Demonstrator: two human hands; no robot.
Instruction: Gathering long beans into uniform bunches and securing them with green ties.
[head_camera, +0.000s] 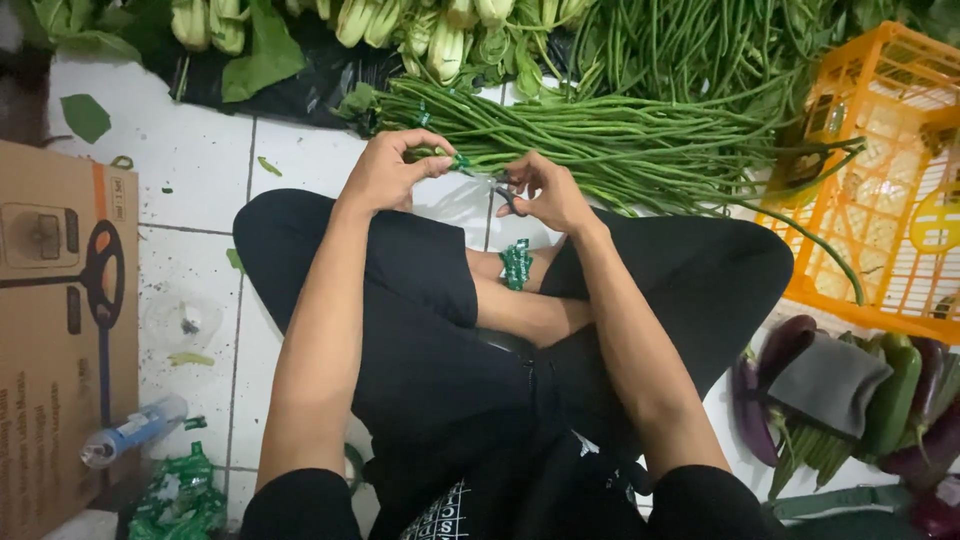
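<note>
A brown printed cardboard box (60, 330) is seen at nine o'clock, with a clear plastic bottle (132, 430) and crumpled green tape (180, 500) at seven. The left hand (390, 172) is pinched shut on a strip of shiny green tape (455, 160); just beside it, the right hand (548, 192) is closed on small dark scissors (508, 195). Directly beyond both, at twelve, a bundle of long green beans (620, 145) is laid. More green tape (516, 264) rests on the lap. An orange plastic crate (880, 170) stands at three, purple aubergines (780, 350) at four.
</note>
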